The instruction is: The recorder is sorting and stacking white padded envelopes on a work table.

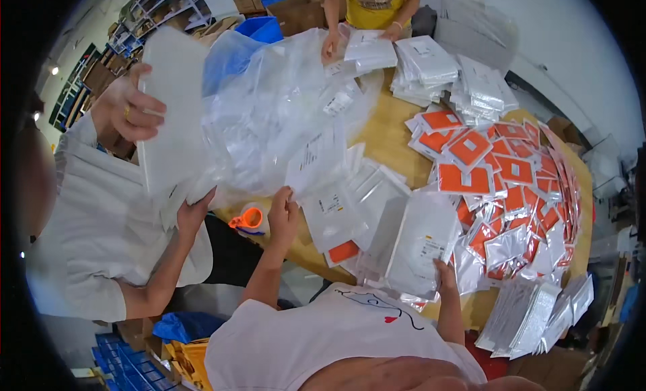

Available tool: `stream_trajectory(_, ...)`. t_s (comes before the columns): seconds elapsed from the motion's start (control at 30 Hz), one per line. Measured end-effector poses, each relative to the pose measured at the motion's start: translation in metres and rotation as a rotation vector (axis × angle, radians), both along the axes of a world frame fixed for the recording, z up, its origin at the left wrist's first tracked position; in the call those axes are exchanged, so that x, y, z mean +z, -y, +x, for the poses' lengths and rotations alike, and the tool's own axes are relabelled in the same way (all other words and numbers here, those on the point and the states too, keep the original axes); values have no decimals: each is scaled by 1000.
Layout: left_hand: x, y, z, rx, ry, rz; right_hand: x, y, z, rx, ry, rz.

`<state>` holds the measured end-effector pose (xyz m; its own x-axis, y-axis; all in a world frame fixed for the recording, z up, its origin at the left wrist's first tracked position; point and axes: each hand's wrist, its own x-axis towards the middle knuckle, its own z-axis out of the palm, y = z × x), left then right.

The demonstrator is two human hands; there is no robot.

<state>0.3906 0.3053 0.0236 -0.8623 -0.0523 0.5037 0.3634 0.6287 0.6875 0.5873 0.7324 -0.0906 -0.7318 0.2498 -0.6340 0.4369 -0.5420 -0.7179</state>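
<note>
Evidently, a flat white plastic pouch (424, 246) is held at its lower right corner by the right hand (445, 275), the fingers closed on its edge near the tabletop's (387, 132) near edge. A second clear sleeve (316, 159), with a printed label on it, is pinched at its lower edge by the left hand (282, 213), fingers together, close to the near left edge of the tabletop. Both are judged to be very light, thin and limp, with a slick film surface that is likely to slide against the neighbouring sleeves; a corner or edge pinch, as shown, is thought to be the surest hold, since the middle would buckle. Any insert inside is probably stiff enough to keep a pouch flat.

Beside the left hand an orange tape dispenser (250, 218) is partly covered by film. Orange-and-white packets (471, 179) are spread toward the right edge, and white stacks (431, 65) lie at the far edge. A large crumpled clear bag (269, 98) hides much of the far left of the tabletop. Another person's hand (134, 112) grips a white sheet (175, 108) at the left; a third person is cut off at the far edge. What the pouches contain cannot be made out.
</note>
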Motion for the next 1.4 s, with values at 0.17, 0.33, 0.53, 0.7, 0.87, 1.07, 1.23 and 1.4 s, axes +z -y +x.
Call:
stream_trajectory(0.17,-31,1,5,-11,76,73,2,-33,25,-90,40,-10)
stream_trajectory(0.33,-26,-6,13,-23,55,80,-32,-64,61,-225,84,-20)
stream_trajectory(0.53,-24,-4,15,-1,106,191,-54,-71,65,-233,96,49)
stream_trajectory(0.7,-23,-6,14,14,92,209,-37,-69,66,-178,96,127)
stream_trajectory(0.87,-20,-7,15,15,85,252,-29,-72,69,-119,263,283)
stream_trajectory(1.07,-6,-10,26,-59,63,158,-16,-83,54,-34,227,710)
stream_trajectory(1.23,-31,-20,58,-180,116,-28,68,-37,-34,-130,-130,918)
stream_trajectory(1.4,-42,-52,99,-328,176,-12,147,27,-113,204,-421,1092)
